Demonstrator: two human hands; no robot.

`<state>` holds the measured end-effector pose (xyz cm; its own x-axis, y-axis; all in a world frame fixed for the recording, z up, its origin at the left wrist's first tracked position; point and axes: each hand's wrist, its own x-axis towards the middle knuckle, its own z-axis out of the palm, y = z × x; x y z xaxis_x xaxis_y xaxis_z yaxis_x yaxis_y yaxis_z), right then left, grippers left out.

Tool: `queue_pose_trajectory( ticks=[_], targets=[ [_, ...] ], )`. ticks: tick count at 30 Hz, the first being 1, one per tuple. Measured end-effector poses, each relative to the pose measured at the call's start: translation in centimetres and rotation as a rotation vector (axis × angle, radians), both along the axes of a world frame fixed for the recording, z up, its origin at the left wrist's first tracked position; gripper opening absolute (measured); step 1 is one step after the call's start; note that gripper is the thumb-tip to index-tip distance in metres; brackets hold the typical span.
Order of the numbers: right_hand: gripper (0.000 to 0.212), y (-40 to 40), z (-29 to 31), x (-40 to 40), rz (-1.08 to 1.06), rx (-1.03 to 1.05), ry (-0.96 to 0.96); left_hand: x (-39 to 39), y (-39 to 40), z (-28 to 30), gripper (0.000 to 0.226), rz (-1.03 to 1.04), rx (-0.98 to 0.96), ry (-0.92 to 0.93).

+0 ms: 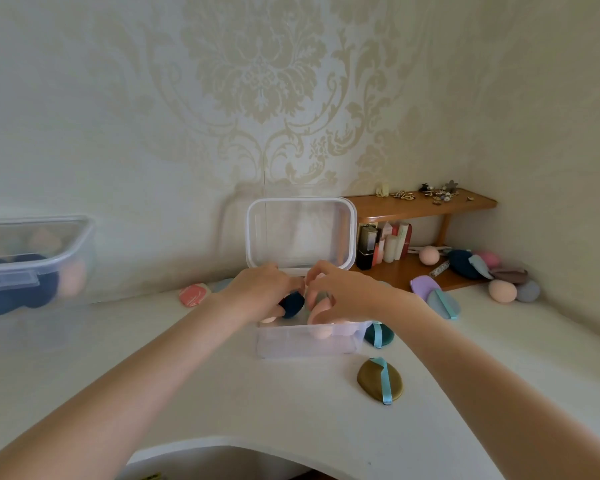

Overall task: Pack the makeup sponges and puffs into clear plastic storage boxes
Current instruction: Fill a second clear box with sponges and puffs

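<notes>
**Both hands working inside the open box at frame centre**

The clear box (309,337) sits at the centre of the frame on the white counter (222,393), its long axis running left to right and its hinged lid (301,233) standing upright behind it against the wall. Both hands are directly above its opening. The left hand (260,289) has its fingers curled round a dark blue sponge (291,304) over the left half of the box. The right hand (343,292) is curled over a pink sponge (321,311) on the right half; whether it truly grips it or only presses it down, I cannot tell. Another pale pink sponge (321,332) shows through the front wall, already lying inside.

The coming move looks like a short downward seating: the box lies straight beneath the fingers, so neither arm needs to reach, and the two hands are about equally near.

Just right of the box, touching or almost touching its corner, lies a teal puff (378,336); nearer the camera lies an olive puff (380,381) with a light blue strap, closer to the right arm. More puffs and sponges are scattered at right by the wooden shelf (426,206). At the left edge, a second clear box (35,265) holds dark blue and peach sponges, its lid apparently closed.
</notes>
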<state>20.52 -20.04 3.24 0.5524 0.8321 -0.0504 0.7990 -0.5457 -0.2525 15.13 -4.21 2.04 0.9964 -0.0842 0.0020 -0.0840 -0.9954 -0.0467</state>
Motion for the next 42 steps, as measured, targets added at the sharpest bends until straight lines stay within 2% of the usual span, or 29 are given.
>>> queue_pose_trajectory(
  ticks=[3,10,14,17,21,23,26,29,31,33,35,37,39,42],
  targets=[
    [0.031,0.0,0.1,-0.1,-0.005,-0.013,0.009,0.0,-0.1,0.0,0.025,0.042,-0.074,-0.083],
    [0.034,0.1,-0.3,-0.3,-0.03,-0.009,-0.049,0.4,-0.6,-0.2,0.026,0.095,0.005,-0.101],
    [0.044,0.2,-0.2,-0.2,-0.05,-0.004,-0.04,0.2,-0.5,-0.4,0.027,0.053,-0.064,-0.134],
    [0.04,0.2,0.0,-0.3,-0.061,0.037,-0.054,-0.4,-0.7,-0.3,0.027,-0.022,-0.166,-0.188],
    [0.035,0.2,-0.1,-0.5,-0.097,0.068,-0.036,-0.4,-1.0,0.7,0.032,-0.014,-0.311,-0.065],
    [0.033,0.5,-0.3,-0.4,-0.085,0.051,-0.064,-0.2,-1.5,0.8,0.026,0.006,-0.257,-0.013],
    [0.029,0.3,0.0,-0.8,-0.063,0.034,-0.066,0.2,-2.3,0.4,0.03,0.047,-0.209,0.009],
    [0.024,-1.2,1.7,-0.9,-0.082,0.178,0.03,0.8,-2.5,0.6,0.044,0.09,-0.165,0.067],
    [0.019,-2.9,3.0,0.3,-0.208,0.344,-0.054,0.9,-2.5,1.0,0.043,0.114,-0.154,0.1],
    [0.017,-4.7,3.1,2.4,-0.461,0.49,-0.178,1.0,-3.0,1.6,0.042,0.141,-0.149,0.143],
    [0.019,-6.5,2.2,4.5,-0.704,0.522,-0.218,1.1,-3.6,2.3,0.041,0.157,-0.123,0.202],
    [0.025,-7.7,0.4,6.6,-0.829,0.299,-0.234,1.3,-4.1,2.7,0.04,0.162,-0.098,0.251],
    [0.041,-8.4,-1.2,8.5,-0.907,0.065,-0.232,1.7,-4.3,2.9,0.036,0.16,-0.087,0.281],
    [0.054,-8.5,-2.5,10.1,-0.99,-0.001,-0.147,2.2,-4.1,2.6,0.032,0.168,-0.096,0.322]
  ],
)
